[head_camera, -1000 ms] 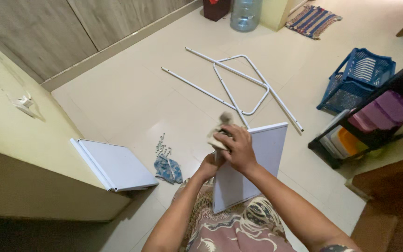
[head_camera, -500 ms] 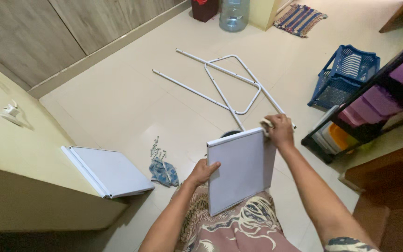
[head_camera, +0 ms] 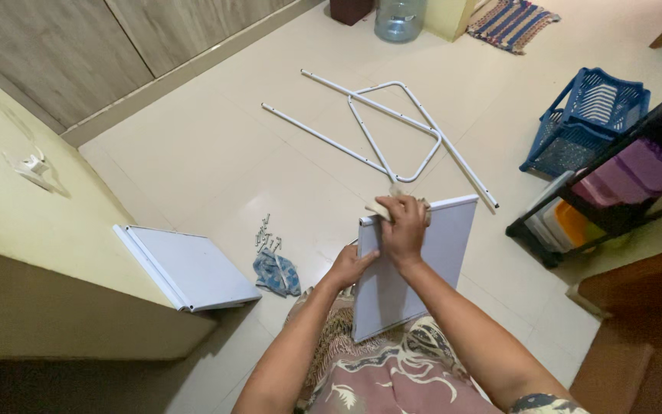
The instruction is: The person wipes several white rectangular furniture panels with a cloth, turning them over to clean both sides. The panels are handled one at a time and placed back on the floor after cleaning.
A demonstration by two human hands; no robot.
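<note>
Against the wall on the far left leans a second white panel (head_camera: 189, 268), and just right of it a small cluster of screws (head_camera: 267, 236) lies on the tiled floor (head_camera: 193, 153) beside a crumpled blue cloth (head_camera: 276, 274). Next comes the left hand (head_camera: 352, 264), fingers curled around the left edge of the white panel (head_camera: 423, 268), which stands nearly upright on the person's lap, its long axis running up and away from the body with a slight tilt to the right. The right hand (head_camera: 402, 226) sits higher, at the panel's top left corner, closed over a beige rag (head_camera: 387, 205) and pressing it onto the top edge. From that corner the top edge runs rightward, so the bare length of it lies to the right of the right hand, which is the nearer of the two to it. Beyond the panel, white metal tube frames (head_camera: 392, 126) lie flat on the floor, and at the far right stand a blue plastic basket (head_camera: 584, 123) and a dark shelf rack (head_camera: 614, 184).
</note>
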